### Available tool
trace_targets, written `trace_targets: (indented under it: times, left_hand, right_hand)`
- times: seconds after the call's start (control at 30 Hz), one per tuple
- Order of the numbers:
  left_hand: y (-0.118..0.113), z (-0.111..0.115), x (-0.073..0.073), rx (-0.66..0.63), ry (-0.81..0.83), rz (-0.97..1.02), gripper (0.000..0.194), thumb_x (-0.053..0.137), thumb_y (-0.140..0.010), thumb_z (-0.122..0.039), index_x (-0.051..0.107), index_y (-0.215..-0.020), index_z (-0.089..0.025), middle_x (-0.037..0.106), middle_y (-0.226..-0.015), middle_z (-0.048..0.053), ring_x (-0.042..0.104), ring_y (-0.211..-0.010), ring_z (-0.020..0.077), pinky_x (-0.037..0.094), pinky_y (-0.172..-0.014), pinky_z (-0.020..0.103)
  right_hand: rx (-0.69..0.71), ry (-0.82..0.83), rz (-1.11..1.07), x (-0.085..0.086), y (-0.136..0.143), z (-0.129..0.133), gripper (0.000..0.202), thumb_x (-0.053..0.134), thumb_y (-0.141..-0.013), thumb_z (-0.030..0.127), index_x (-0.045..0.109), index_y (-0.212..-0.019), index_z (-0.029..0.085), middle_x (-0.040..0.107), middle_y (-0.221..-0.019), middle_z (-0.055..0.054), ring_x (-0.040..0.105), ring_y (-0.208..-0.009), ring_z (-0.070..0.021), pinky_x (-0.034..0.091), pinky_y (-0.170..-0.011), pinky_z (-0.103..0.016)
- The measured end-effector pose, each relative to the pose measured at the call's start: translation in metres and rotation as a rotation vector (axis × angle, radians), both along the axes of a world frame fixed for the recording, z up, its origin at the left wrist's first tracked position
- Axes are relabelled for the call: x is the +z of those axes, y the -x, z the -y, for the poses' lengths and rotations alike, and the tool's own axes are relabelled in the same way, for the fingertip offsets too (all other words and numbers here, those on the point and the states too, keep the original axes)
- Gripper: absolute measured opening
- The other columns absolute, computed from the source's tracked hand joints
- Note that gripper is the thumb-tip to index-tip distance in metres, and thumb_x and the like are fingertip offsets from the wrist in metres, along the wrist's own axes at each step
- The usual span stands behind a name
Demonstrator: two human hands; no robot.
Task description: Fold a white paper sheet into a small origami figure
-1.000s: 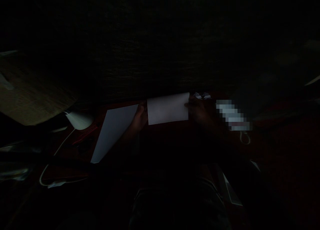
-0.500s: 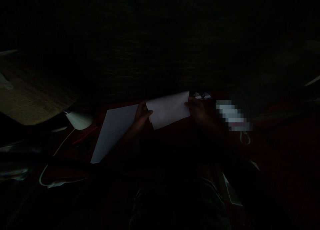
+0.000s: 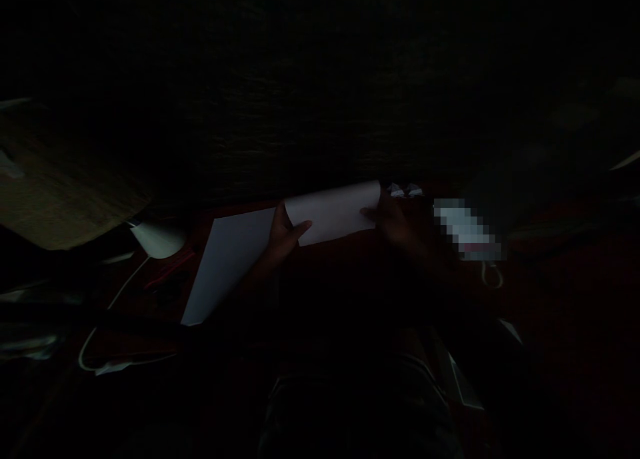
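Held paper: the white paper (image 3: 333, 212) is between your two hands, over the far part of the dark red tabletop (image 3: 320, 272); you cannot tell from this view whether it touches the surface.
Left grip: your left hand (image 3: 286, 236) pinches the paper's left end, thumb lying across the near face, fingers largely hidden behind.
Right grip: your right hand (image 3: 393, 220) pinches the other end, thumb tip on the face; the dark hides the rest.
Why both ends: holding opposite sides probably stops the paper from swinging and lets you steer its slant, right end higher in view.
Upper edge: it looks rounded, as if the paper bends over there; whether it is creased is unclear.
Flat sheet: a second white sheet (image 3: 233, 249) lies beside your left forearm, which partly covers it; that spot likely puts it within easy reach.
Small paper pieces: two folded bits (image 3: 404, 190) sit just beyond your right hand, seemingly out of the way.
Edges: a white cone-shaped object (image 3: 159, 240) with a pale cord (image 3: 111, 307) stands left; a blurred-out item (image 3: 465, 229) lies right.
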State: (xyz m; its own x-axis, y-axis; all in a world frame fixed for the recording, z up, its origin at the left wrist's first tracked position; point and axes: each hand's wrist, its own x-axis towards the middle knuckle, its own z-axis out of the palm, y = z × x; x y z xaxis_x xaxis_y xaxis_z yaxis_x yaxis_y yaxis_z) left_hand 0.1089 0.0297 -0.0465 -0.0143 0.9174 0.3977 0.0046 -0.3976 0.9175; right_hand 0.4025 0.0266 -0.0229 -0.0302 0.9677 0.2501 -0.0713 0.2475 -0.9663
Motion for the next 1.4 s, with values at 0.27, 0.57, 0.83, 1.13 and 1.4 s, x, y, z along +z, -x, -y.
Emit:
trace_targets:
  times: [0.27,0.57,0.83,1.13,1.4]
  left_hand:
    - [-0.002,-0.002,-0.002,0.061,-0.001,-0.020,0.078,0.097,-0.074,-0.051,0.061,-0.138,-0.025,0.074,-0.129,0.011,0.069,-0.128,0.0333,0.055,-0.112,0.047]
    - [0.001,-0.004,-0.008,0.035,0.068,0.036,0.048,0.092,-0.078,-0.053,0.071,-0.108,-0.023,0.081,-0.110,0.008,0.077,-0.104,0.0280,0.062,-0.094,0.043]
    - [0.003,-0.006,-0.010,-0.001,0.117,0.037,0.047,0.093,-0.077,-0.046,0.071,-0.110,-0.022,0.082,-0.111,0.008,0.078,-0.109,0.0306,0.062,-0.099,0.046]
    - [0.003,-0.011,-0.015,-0.005,0.147,0.050,0.046,0.091,-0.071,-0.029,0.071,-0.111,-0.020,0.082,-0.111,0.008,0.077,-0.110,0.0301,0.062,-0.099,0.046]
    - [0.001,-0.009,-0.010,-0.003,0.145,0.060,0.042,0.089,-0.072,-0.030,0.071,-0.108,-0.020,0.083,-0.105,0.007,0.079,-0.103,0.0274,0.062,-0.097,0.043]
  right_hand:
    - [-0.004,-0.011,0.010,0.002,0.005,0.001,0.059,0.095,-0.069,0.045,0.071,-0.121,0.030,0.077,-0.129,-0.008,0.063,-0.138,-0.0368,0.052,-0.119,-0.056]
    - [0.021,-0.002,0.019,0.003,0.008,0.004,0.057,0.094,-0.068,0.057,0.074,-0.114,0.029,0.080,-0.119,-0.007,0.064,-0.135,-0.0397,0.056,-0.113,-0.057]
    - [0.002,0.005,0.056,0.005,0.007,0.003,0.067,0.095,-0.069,0.045,0.071,-0.128,0.026,0.078,-0.119,-0.012,0.060,-0.141,-0.0418,0.055,-0.115,-0.058]
    - [-0.003,-0.064,0.209,-0.007,0.003,-0.005,0.071,0.089,-0.076,0.057,0.066,-0.135,0.023,0.075,-0.136,-0.015,0.060,-0.143,-0.0417,0.054,-0.116,-0.056]
    - [0.015,-0.057,0.263,-0.010,0.001,-0.008,0.053,0.086,-0.079,0.050,0.070,-0.122,0.022,0.080,-0.119,-0.013,0.072,-0.121,-0.0381,0.060,-0.106,-0.059]
